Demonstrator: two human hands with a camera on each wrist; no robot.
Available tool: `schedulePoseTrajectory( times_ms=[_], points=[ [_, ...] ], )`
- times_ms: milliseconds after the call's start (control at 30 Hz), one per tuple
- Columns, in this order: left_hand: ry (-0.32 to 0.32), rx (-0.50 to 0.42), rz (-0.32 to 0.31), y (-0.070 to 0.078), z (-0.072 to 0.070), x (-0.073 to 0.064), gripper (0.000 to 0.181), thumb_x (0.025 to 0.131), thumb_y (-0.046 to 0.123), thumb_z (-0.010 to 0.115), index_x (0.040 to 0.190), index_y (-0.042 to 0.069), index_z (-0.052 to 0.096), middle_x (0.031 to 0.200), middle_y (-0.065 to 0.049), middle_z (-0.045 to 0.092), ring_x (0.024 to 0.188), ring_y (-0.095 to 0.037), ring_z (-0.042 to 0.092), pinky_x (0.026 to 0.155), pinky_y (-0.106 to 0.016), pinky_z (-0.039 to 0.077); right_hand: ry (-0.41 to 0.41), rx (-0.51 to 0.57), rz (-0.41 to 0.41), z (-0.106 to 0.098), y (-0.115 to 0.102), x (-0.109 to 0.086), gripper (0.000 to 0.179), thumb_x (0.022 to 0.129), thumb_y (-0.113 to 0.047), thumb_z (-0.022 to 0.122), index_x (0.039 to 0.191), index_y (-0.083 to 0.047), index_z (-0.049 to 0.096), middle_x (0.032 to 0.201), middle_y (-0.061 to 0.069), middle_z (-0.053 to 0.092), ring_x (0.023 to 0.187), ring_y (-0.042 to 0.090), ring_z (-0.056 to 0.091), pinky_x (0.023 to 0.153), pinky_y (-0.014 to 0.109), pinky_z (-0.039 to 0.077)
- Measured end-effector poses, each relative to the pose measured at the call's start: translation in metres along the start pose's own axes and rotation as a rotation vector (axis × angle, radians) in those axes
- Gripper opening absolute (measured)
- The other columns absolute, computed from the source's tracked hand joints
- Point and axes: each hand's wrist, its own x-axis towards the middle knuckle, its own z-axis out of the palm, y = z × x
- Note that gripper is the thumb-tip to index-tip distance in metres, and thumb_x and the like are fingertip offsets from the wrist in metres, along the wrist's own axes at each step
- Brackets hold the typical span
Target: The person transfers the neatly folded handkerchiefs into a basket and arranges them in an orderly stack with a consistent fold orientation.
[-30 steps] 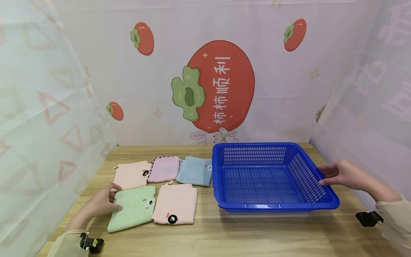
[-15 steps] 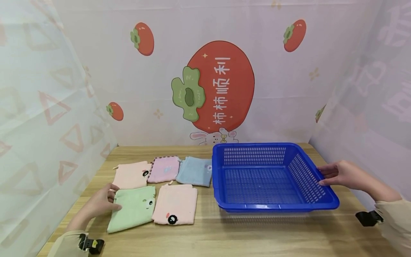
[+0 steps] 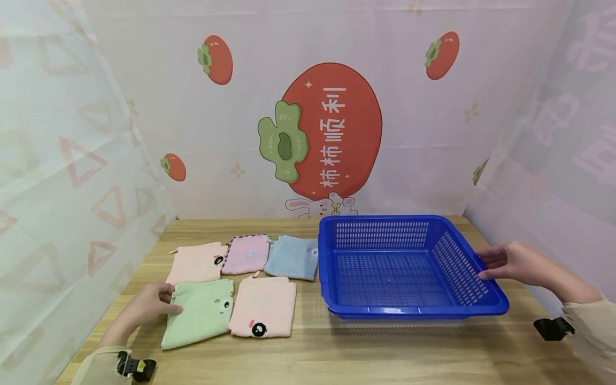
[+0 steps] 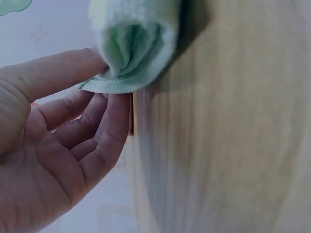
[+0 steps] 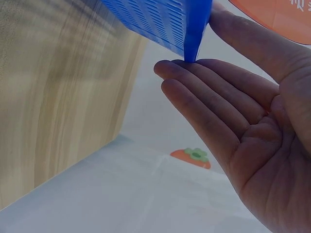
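In the head view, my left hand [image 3: 144,307] is at the left side of a folded light green towel [image 3: 199,313] with a small embroidered face. My thumb lies on its top and the fingers tuck at its edge. The left wrist view shows the towel's rolled fold [image 4: 136,73] between thumb and fingers. On the right, my right hand [image 3: 522,267] holds the rim of a blue plastic basket [image 3: 414,310]. Seen from the right wrist, the basket's corner [image 5: 193,36] sits between thumb and fingers. The basket holds nothing.
Close behind the green towel lies a pink towel [image 3: 194,263], then a purple one [image 3: 247,254] and a blue one [image 3: 292,258]. Another pink towel [image 3: 263,307] lies right beside the green one. A printed curtain [image 3: 409,160] encloses the wooden table [image 3: 308,358].
My left hand's fingers have drawn back from over the rear pink towel and come in to the green towel's edge. My right hand and the basket stay in place.
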Motion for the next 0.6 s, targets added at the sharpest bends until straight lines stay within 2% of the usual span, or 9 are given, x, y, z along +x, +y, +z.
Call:
schedulePoseTrajectory(
  times_ms=[367, 600],
  points=[
    [-0.004, -0.028, -0.044, 0.0021, -0.0021, -0.0023, 0.046, 0.074, 0.018, 0.08, 0.104, -0.008, 0.058, 0.089, -0.008, 0.06, 0.081, -0.016, 0.052, 0.062, -0.026, 0.047, 0.005, 0.011, -0.004, -0.0007, -0.0051, -0.0011, 0.056, 0.08, -0.021, 0.075, 0.115, 0.019, 0.057, 0.106, 0.032, 0.064, 0.08, 0.01, 0.07, 0.065, 0.022, 0.056],
    [-0.034, -0.109, -0.058, 0.0034, -0.0027, -0.0053, 0.039, 0.077, 0.016, 0.077, 0.102, -0.006, 0.057, 0.084, -0.007, 0.056, 0.075, -0.014, 0.049, 0.059, -0.028, 0.051, 0.003, 0.023, -0.008, -0.0013, -0.0049, -0.0017, 0.055, 0.08, -0.02, 0.075, 0.115, 0.019, 0.057, 0.106, 0.033, 0.064, 0.08, 0.006, 0.069, 0.065, 0.021, 0.056]
  ],
)
